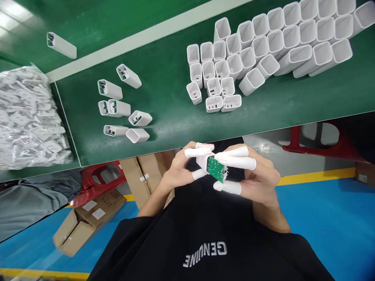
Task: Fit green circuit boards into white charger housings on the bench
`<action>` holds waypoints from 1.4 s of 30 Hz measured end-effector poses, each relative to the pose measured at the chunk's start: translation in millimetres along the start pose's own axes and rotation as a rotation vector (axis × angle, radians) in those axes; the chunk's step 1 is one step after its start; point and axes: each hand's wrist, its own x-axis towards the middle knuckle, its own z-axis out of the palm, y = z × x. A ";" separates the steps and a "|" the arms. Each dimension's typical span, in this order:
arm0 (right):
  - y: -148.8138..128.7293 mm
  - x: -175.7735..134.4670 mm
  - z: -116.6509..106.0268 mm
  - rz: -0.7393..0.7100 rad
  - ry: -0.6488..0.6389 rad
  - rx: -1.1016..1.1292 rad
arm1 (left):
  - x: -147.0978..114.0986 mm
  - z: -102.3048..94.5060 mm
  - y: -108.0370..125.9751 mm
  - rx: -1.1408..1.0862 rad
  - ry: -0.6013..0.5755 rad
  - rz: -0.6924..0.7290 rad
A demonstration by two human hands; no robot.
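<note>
green circuit board [215, 169] against white casing [202, 161], before near edge of green table [166, 78]; right hand [259, 175] part-closed, pinching board, thumb below fingers; left hand [182, 166] curled, gripping casing, forearms converging.

L hand [181, 166] & R hand [259, 175] close tog., both pinching.

A green circuit board [215, 169], dotted with solder points, slants between the right thumb and fingers [238, 162], its far end meeting a white casing [202, 161] pinched in the left fingers [197, 152].
</note>
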 end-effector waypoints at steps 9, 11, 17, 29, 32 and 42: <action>4.5 -3.2 1.7 -0.029 -0.002 -0.120 | -0.6 3.8 1.7 -0.024 -0.002 -0.045; 4.6 -2.7 1.3 -0.043 0.000 -0.205 | -0.5 5.8 1.0 -0.054 -0.001 -0.061; 2.7 -2.2 -0.4 -0.018 -0.011 -0.332 | -0.3 13.4 -1.2 -0.095 0.032 -0.089; 9.6 -8.6 -2.2 -0.135 -0.136 -0.406 | 8.8 15.1 6.2 0.036 0.150 -0.016; 12.9 -8.8 3.6 -0.175 -0.137 -0.478 | 7.8 15.5 8.9 0.127 0.180 0.000; 22.4 5.6 6.6 -0.097 -0.032 -0.127 | 18.8 -13.4 30.4 0.120 0.031 -0.012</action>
